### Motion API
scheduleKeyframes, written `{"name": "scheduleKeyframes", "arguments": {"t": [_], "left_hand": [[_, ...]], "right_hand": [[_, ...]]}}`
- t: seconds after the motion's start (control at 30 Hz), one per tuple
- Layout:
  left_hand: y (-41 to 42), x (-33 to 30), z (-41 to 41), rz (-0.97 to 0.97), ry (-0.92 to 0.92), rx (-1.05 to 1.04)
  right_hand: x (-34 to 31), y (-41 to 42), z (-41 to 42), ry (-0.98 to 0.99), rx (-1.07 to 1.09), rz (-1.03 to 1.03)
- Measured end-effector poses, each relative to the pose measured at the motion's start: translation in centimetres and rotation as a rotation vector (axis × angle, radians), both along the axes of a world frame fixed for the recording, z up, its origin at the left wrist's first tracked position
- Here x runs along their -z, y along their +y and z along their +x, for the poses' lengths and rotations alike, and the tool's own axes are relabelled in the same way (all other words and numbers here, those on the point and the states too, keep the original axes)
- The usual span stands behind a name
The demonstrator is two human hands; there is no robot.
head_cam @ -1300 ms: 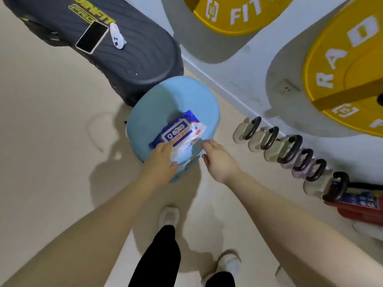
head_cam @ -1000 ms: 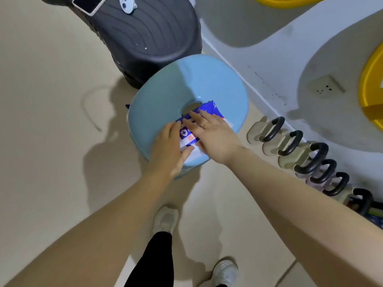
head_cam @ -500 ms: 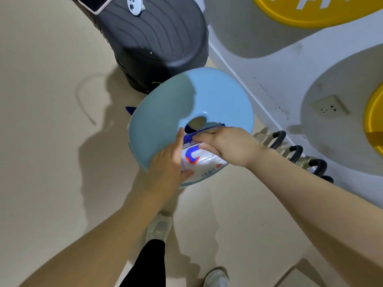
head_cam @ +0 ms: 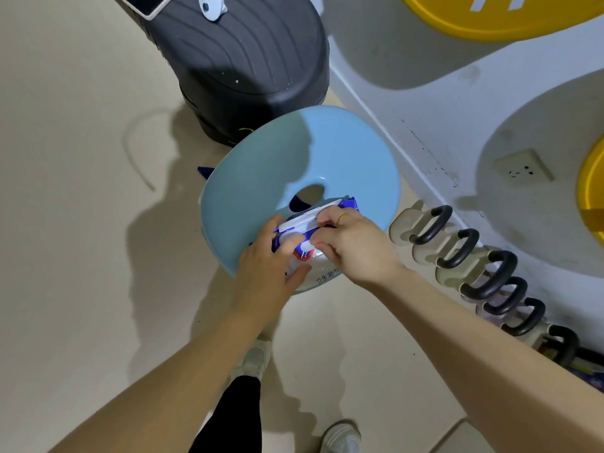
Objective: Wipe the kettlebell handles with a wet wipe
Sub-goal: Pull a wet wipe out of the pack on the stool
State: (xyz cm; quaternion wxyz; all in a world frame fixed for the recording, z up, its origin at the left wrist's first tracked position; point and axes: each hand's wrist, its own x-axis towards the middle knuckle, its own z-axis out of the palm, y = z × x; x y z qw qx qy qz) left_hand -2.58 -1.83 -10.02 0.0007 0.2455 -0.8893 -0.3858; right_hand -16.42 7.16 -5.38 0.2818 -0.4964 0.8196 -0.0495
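Both hands work the wet wipe pack (head_cam: pixel 307 256) on the blue stool (head_cam: pixel 261 191): left hand (head_cam: pixel 268 273) clasps its near end, right hand (head_cam: pixel 353 246) pinches its flap. Kettlebell handles (head_cam: pixel 490 276) line up right of the stool.

Bare floor (head_cam: pixel 81 256) lies open leftward; kettlebells (head_cam: pixel 474 269) crowd the wall (head_cam: pixel 441 103) rightward.

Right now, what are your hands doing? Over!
Both hands on the wet wipe pack: left hand steadies it, right hand at the flap. Pack on blue stool. Kettlebell handles untouched, nothing blocking.
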Motion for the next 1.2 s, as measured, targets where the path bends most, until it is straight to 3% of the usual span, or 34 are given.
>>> {"name": "scheduleKeyframes", "arguments": {"t": [0.1, 0.2, 0.5, 0.63, 0.73, 0.8, 0.97, 1.2], "left_hand": [[0.0, 0.2, 0.1, 0.017, -0.054, -0.001], [-0.2, 0.2, 0.0, 0.03, -0.071, -0.011], [-0.6, -0.2, -0.3, 0.116, -0.058, -0.039], [-0.7, -0.3, -0.6, 0.123, -0.098, -0.057], [-0.8, -0.4, -0.7, 0.153, -0.111, -0.088], [-0.9, -0.4, -0.7, 0.177, -0.093, -0.114], [-1.2, -0.5, -1.0, 0.244, -0.087, -0.124], [-0.6, -0.8, -1.1, 0.252, -0.085, -0.156]], "right_hand": [[0.2, -0.1, 0.9, 0.214, -0.088, 0.055], [0.6, -0.3, 1.7, 0.415, -0.192, -0.029], [0.4, -2.1, 1.8, 0.431, -0.358, 0.097], [1.1, -1.8, 1.7, 0.38, -0.313, -0.004], [1.0, -1.9, 1.4, 0.364, -0.252, 0.046], [0.7, -1.8, 0.9, 0.241, -0.204, 0.075], [0.0, -0.6, 0.2, 0.018, -0.077, -0.078], [1.2, 1.2, 0.0, -0.041, 0.138, -0.281]]}}
